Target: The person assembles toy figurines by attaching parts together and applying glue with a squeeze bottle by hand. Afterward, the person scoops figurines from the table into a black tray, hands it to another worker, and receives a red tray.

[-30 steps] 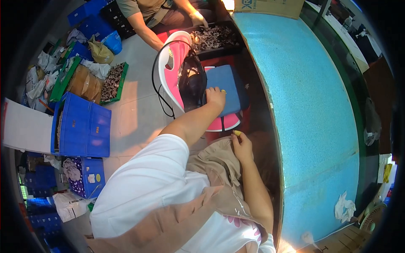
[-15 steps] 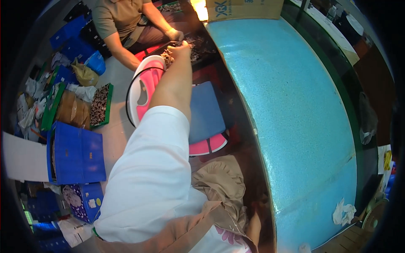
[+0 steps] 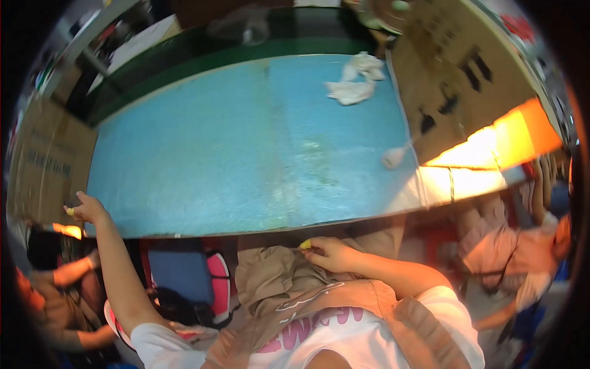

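My left hand (image 3: 92,210) hovers at the table's near left corner, close to the upright cardboard sheet (image 3: 46,163). Its fingers look spread, and a yellow cover (image 3: 71,211) sits on one fingertip. I see nothing held in it. Over my lap, just below the table's near edge, my right hand (image 3: 334,254) has its fingers loosely bent and apart. A similar yellow cover (image 3: 305,245) is on its leading fingertip. Beneath that hand lies the bunched brown apron (image 3: 264,270). Motion blurs fine detail.
A light-blue tabletop (image 3: 203,147) spans the front, with crumpled white tissue (image 3: 353,92) at its far right. Tall cardboard (image 3: 430,80) bounds its right end. A blue-topped stool (image 3: 178,277) is at my left. One person (image 3: 61,301) sits left, another (image 3: 510,246) right.
The view has swung right to face the table. My left arm, stretched toward the co-worker and a heap of small brownish pieces, is now by the table's left corner. My right hand shows fully.
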Demonstrator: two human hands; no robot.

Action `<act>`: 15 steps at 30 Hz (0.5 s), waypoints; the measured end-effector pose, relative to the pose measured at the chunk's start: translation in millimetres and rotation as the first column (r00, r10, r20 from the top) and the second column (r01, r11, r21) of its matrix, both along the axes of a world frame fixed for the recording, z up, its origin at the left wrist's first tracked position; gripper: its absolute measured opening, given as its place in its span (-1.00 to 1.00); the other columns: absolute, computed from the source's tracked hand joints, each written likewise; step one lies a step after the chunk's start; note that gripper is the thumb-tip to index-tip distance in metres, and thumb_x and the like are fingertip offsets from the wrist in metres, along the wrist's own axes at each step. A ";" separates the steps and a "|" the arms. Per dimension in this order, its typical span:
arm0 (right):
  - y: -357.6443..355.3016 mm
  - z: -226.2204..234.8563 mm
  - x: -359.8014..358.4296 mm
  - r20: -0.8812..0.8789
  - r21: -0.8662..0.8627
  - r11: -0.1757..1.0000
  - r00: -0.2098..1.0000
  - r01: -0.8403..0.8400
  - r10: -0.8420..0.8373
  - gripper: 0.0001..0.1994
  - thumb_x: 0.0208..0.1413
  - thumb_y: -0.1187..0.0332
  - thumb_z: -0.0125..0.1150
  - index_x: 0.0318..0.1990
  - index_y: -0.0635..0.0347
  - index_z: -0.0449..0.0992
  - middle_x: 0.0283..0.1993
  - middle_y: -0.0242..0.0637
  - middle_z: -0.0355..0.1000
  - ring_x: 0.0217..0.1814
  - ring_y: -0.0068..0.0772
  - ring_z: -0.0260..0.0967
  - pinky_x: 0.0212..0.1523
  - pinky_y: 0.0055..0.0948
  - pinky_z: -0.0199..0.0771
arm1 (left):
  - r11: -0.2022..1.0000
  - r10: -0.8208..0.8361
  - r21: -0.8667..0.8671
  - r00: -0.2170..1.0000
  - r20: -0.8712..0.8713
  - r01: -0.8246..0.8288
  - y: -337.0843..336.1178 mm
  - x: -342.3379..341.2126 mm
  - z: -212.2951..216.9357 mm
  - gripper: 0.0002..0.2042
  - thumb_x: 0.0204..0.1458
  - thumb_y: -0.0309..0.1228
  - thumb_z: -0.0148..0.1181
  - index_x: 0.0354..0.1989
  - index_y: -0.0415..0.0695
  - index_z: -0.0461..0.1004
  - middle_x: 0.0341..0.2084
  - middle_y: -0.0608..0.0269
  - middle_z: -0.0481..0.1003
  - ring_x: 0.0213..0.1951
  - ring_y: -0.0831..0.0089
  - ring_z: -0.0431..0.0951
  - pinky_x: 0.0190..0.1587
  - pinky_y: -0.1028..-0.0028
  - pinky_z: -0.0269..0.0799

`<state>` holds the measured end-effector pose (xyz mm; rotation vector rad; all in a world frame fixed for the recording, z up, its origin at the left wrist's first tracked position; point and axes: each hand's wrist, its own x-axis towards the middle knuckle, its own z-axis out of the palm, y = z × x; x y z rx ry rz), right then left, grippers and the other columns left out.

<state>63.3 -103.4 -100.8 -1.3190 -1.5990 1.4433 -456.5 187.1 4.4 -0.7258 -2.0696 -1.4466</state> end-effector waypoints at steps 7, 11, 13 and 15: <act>-88.4 43.7 75.5 0.106 0.021 0.953 0.947 0.303 -0.304 -0.76 0.01 0.34 0.11 -0.19 0.27 0.43 -0.30 -0.14 0.45 -0.26 -0.32 0.42 -0.22 -0.43 0.39 | 0.443 -0.894 -0.055 0.435 -0.108 0.895 -4.0 263.1 11.1 -0.38 0.01 -0.42 0.09 0.21 -0.21 -0.08 0.17 -0.05 -0.03 0.06 0.13 0.14 0.07 0.29 0.16; -127.4 53.1 123.8 0.106 0.097 0.851 0.845 0.515 -0.524 -0.73 0.05 0.38 0.09 -0.10 0.29 0.40 -0.23 -0.24 0.44 -0.18 -0.50 0.37 -0.12 -0.48 0.38 | -0.143 -0.989 -0.253 -0.125 0.085 0.957 -56.5 406.9 -12.9 -0.40 -0.01 -0.48 0.09 0.20 -0.18 -0.03 0.16 0.07 0.02 0.03 0.24 0.21 0.01 0.36 0.21; -147.5 42.5 152.7 0.076 0.113 0.798 0.796 0.591 -0.601 -0.72 0.04 0.39 0.10 -0.08 0.28 0.39 -0.19 -0.27 0.43 -0.14 -0.51 0.36 -0.11 -0.49 0.37 | -0.373 -0.926 -0.296 -0.333 0.178 0.879 -97.5 470.5 -12.9 -0.41 -0.01 -0.47 0.09 0.19 -0.17 -0.01 0.14 0.10 0.07 0.03 0.26 0.22 -0.01 0.36 0.23; -158.8 47.5 172.7 0.041 0.180 0.712 0.718 0.679 -0.695 -0.70 0.03 0.41 0.10 -0.05 0.28 0.37 -0.12 -0.28 0.40 -0.14 -0.53 0.35 -0.12 -0.50 0.37 | -0.525 -0.837 -0.200 -0.459 0.299 0.827 -122.6 505.7 -23.1 -0.41 -0.02 -0.45 0.11 0.19 -0.18 -0.01 0.12 0.10 0.09 0.03 0.26 0.22 -0.01 0.36 0.22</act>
